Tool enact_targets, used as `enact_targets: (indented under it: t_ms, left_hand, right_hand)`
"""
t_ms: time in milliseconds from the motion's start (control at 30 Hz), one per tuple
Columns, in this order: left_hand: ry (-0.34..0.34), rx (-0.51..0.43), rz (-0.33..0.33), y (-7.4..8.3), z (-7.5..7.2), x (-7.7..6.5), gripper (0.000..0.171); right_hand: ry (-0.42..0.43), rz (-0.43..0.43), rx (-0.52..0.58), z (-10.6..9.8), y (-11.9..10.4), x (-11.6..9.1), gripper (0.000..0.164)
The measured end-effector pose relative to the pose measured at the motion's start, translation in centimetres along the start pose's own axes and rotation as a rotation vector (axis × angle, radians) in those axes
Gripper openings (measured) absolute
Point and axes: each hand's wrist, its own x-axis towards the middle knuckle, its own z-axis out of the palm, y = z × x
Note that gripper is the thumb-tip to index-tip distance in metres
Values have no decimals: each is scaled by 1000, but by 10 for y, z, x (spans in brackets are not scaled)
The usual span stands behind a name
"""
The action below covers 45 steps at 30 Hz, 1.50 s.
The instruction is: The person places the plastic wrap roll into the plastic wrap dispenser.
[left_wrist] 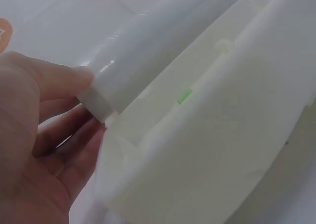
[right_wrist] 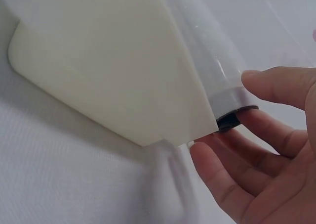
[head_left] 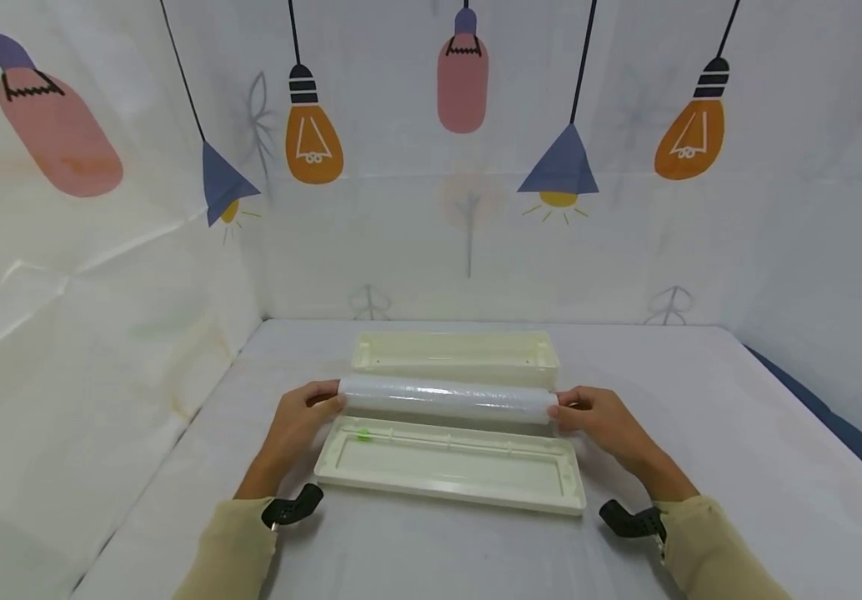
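Observation:
A roll of clear plastic wrap lies level between both hands in the head view. At its left end my left hand grips it, thumb on top and fingers below, as the left wrist view also shows. My right hand pinches the other end; in the right wrist view its thumb presses the film near the dark open core. Just in front of the roll lies a cream plastic lid with a small green slider. Behind it stands a long cream box, its front partly hidden by the roll.
Everything stands on a table with a white cloth. White sheeting printed with lamps rises behind the table and along its sides. Black wrist mounts sit at the cuffs of both sleeves, near the lid's front corners.

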Motion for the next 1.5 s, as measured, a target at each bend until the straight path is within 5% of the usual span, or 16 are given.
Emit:
enact_targets:
  t_ms: [267, 1000, 1500]
  left_hand:
    - [17, -66, 76, 1, 3, -6, 36]
    - [53, -190, 95, 20, 6, -5, 36]
    - [37, -148, 125, 33, 5, 2, 34]
  right_hand:
    - [28, 9, 11, 1, -5, -3, 36]
    - [147, -46, 62, -1, -13, 0, 41]
    - [161, -74, 61, -10, -21, 9, 44]
